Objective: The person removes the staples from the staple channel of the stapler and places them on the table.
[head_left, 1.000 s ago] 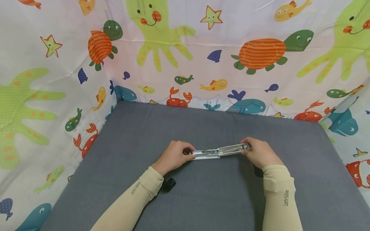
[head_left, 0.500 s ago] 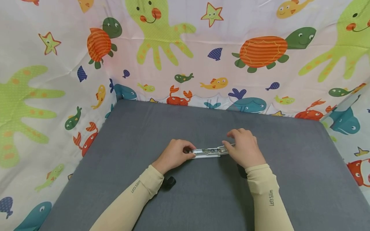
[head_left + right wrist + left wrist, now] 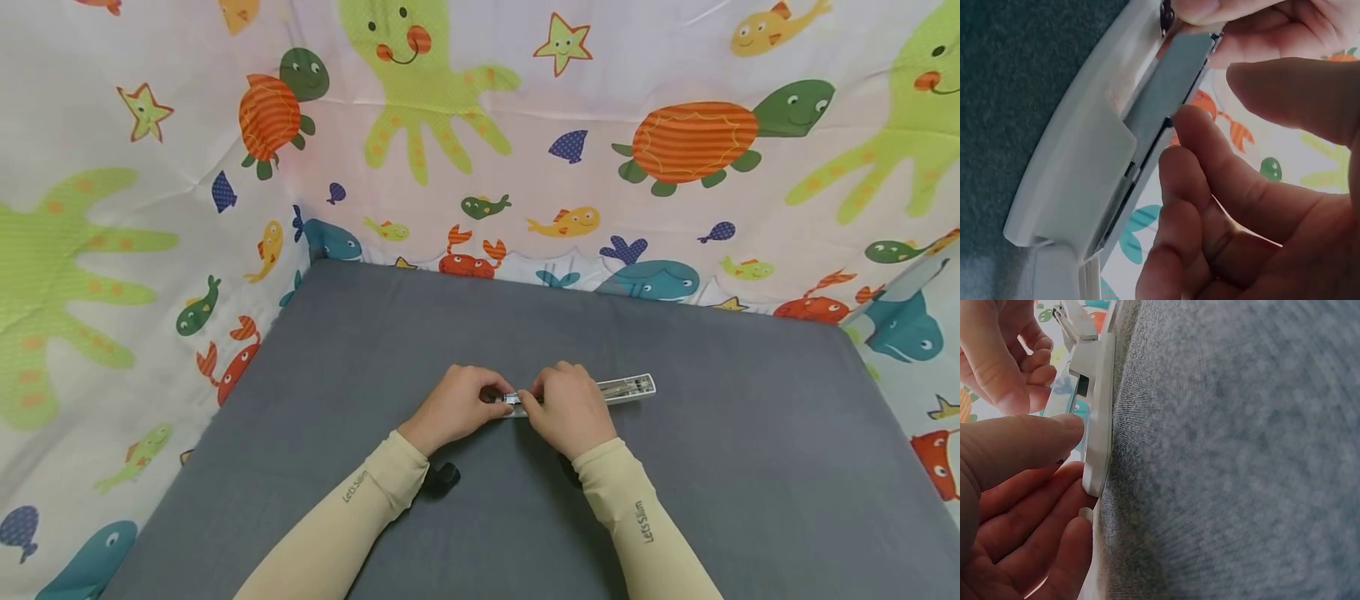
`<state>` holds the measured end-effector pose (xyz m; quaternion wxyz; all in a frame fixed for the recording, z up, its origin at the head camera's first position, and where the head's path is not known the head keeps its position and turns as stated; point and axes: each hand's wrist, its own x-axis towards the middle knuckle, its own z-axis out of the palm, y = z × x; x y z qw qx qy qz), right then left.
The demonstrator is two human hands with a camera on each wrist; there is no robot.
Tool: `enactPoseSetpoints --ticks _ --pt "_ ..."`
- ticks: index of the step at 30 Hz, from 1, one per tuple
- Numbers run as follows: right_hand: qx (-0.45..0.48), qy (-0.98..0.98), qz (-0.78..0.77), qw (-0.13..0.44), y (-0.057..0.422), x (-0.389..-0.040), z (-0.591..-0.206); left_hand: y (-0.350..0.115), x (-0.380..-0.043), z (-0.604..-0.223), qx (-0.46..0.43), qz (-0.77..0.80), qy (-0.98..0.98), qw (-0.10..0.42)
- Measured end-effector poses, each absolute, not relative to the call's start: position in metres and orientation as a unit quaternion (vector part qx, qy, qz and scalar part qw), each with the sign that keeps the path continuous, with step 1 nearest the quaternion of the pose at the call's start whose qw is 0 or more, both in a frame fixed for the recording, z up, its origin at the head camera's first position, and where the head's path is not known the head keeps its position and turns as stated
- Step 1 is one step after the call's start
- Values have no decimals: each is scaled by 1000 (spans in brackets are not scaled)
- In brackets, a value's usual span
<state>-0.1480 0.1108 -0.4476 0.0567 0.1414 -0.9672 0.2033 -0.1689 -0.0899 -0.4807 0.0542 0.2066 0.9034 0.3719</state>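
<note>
A white stapler (image 3: 630, 387) lies unfolded on the grey cloth, its hinged top swung out to the right. My left hand (image 3: 456, 407) pinches the stapler's left end, thumb on top and fingers below, as the left wrist view shows beside the white base (image 3: 1102, 403). My right hand (image 3: 572, 410) hovers over the middle of the stapler, hiding part of it. In the right wrist view, its loosely bent fingertips (image 3: 1188, 122) come right at the edge of the metal staple magazine (image 3: 1169, 75), with the thumb held apart from them.
A grey cloth surface (image 3: 360, 350) spreads around the hands. Behind it and at the sides hang white curtains (image 3: 495, 167) printed with sea animals. A black wrist device (image 3: 442, 479) shows beneath the left cuff.
My right hand has let go of the stapler's right end and moved left along it to the magazine, close to my left hand. The left hand has kept its hold.
</note>
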Motion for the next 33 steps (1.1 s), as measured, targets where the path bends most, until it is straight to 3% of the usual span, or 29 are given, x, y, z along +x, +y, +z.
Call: enactPoseSetpoints --ticks 10,33 --pt "143 -966 193 94 103 -146 -452 -92 -169 -480 201 375 903 57" --pt "101 -968 211 88 101 -143 -454 -89 -168 -480 211 369 903 54"
